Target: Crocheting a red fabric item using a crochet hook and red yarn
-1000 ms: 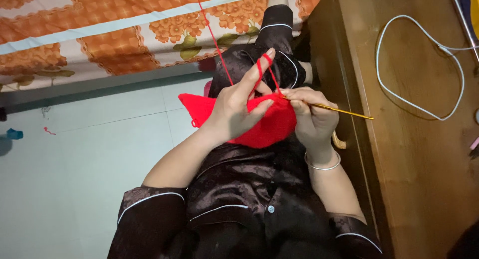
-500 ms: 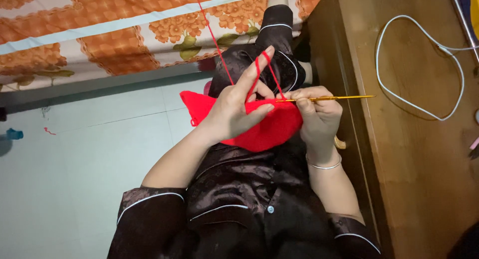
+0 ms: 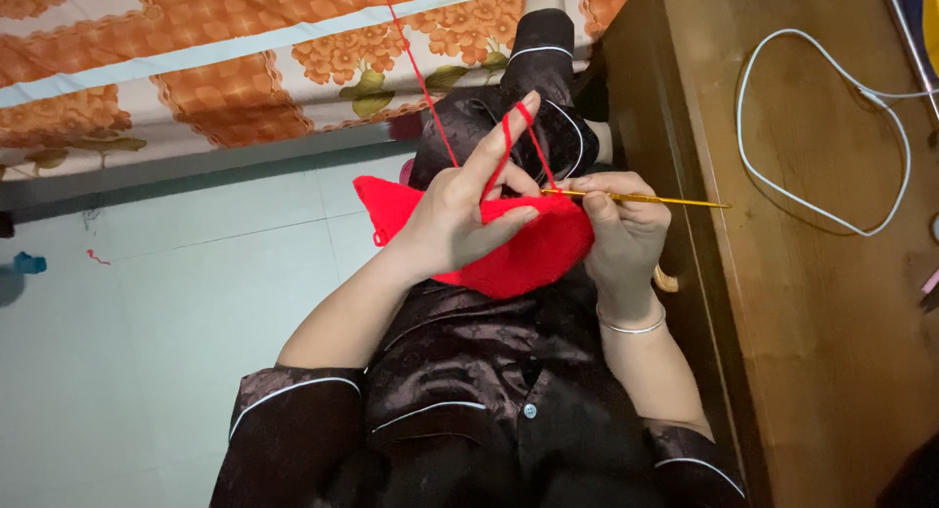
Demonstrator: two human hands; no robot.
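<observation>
A: Start at the left. What's over there?

B: Pale floor tiles (image 3: 176,312), with a small blue object (image 3: 29,264) and a scrap of red thread (image 3: 96,258) lying on them. Above runs an orange flowered bedsheet (image 3: 196,68).

A: And the hands?

B: The left hand (image 3: 460,210) is closed on the red crocheted piece (image 3: 518,259), thumb pressed on top. Its index finger is raised, and the red yarn (image 3: 421,73) loops over it before running up out of the picture.

A: Where does the piece sit?

B: In front of the person's dark satin pyjama top (image 3: 489,391), held between both hands, above the lap.

A: The right hand?

B: The right hand (image 3: 626,234) is wrapped around a gold crochet hook (image 3: 646,198), its tip going into the top edge of the fabric. A thin silver bangle (image 3: 631,324) sits on that wrist.

A: How much is done?

B: I'd judge a fair amount: there's already a solid curved patch with a pointed corner sticking out to the left. It's still attached to the yarn with the hook in it, so it isn't finished. How much is left I can't tell.

A: And on the right?

B: A wooden table (image 3: 812,322) with a white cable (image 3: 831,127) looped on it.
</observation>
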